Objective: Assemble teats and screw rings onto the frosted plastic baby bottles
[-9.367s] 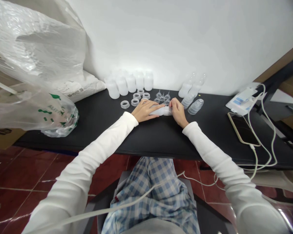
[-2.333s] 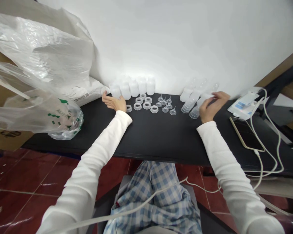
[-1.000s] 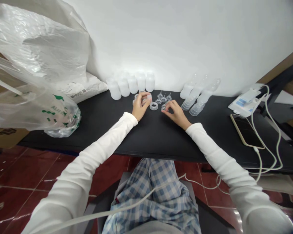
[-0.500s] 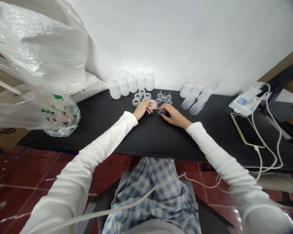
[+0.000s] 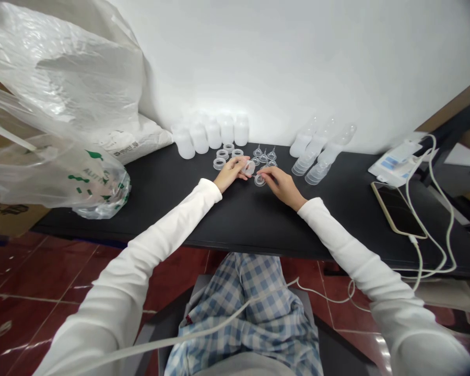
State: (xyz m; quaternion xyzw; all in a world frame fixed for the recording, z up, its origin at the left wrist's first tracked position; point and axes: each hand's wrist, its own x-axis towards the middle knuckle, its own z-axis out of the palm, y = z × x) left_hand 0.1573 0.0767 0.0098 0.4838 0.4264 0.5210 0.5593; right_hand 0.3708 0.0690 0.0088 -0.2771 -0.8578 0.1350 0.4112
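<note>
My left hand [image 5: 231, 174] is closed on a clear plastic screw ring [image 5: 249, 167], which is tilted toward my right. Beside it, my right hand [image 5: 281, 184] pinches a clear bottle nipple [image 5: 259, 180] by its edge, a small gap from the ring. Several more nipples [image 5: 271, 155] stand tip-up just behind my right hand. Behind my left hand lie several loose screw rings [image 5: 219, 164]. Part of the held ring is covered by my left fingers.
Several whitish bottles [image 5: 199, 139] stand along the wall. Stacked clear caps [image 5: 317, 173] and tall bottles lean at the right. A phone [image 5: 398, 210] with a charging cable lies farther right. Plastic bags [image 5: 97, 180] cover the table's left end.
The ring in my left hand has turned and shifted slightly right. My right fingers have tilted the nipple up, and the two parts are closer together.
</note>
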